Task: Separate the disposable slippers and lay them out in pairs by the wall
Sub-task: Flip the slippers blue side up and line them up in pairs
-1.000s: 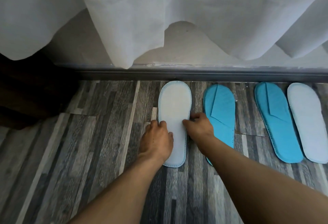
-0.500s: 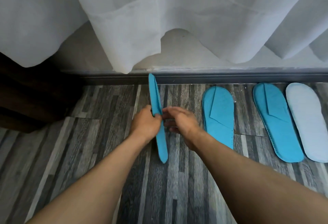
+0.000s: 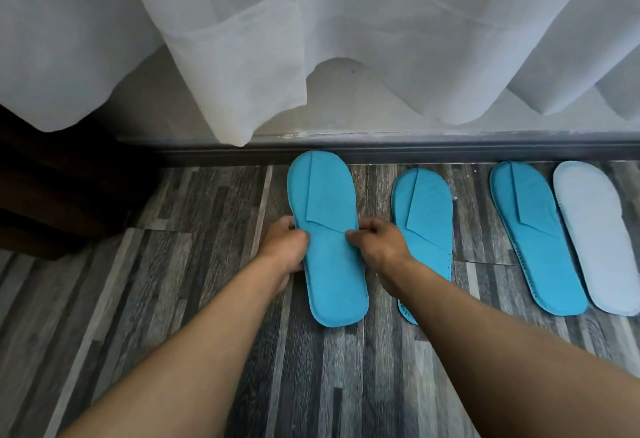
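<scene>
While both hands, left hand (image 3: pixel 285 247) and right hand (image 3: pixel 379 247), pinch the blue slipper (image 3: pixel 329 240) by its edges, toe at the skirting board (image 3: pixel 450 151), a careless release could leave it askew beside its partner slipper (image 3: pixel 424 226).

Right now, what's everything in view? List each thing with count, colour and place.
Blue fabric disposable slippers, top side up: three, bright blue. One held, toe at the baseboard; one right of it; one further right.
Pale upturned slipper: one, whitish-blue, far right, edge against the third blue one.
Sheer curtain: one, white, hanging above the baseboard.
Baseboard: one, dark grey, along the wall.
Wood-pattern floor: grey planks.
Dark furniture: one, brown, far left.
Left hand, right hand: fingers gripping the held slipper's sides.
</scene>
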